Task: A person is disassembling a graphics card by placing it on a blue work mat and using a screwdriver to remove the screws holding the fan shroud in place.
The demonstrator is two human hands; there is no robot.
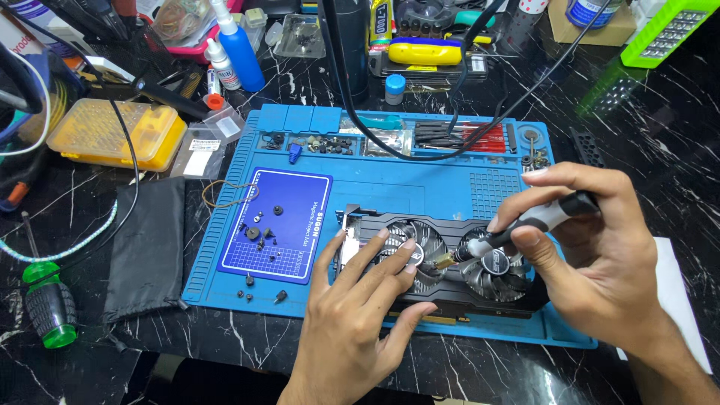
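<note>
A dual-fan graphics card (442, 262) lies on a blue work mat (405, 187) at the lower centre of the frame, on a black marbled counter (660, 142). The left hand (356, 315) rests on the card's left fan, its fingers (375, 251) spread flat over the blades. The right hand (592, 247), right of centre, has its fingers wrapped around a slim screwdriver (525, 225), pinching it; the tip meets the card between the two fans, just beside the left fingertips. Loose screws (259, 232) sit on a darker blue pad left of the card.
</note>
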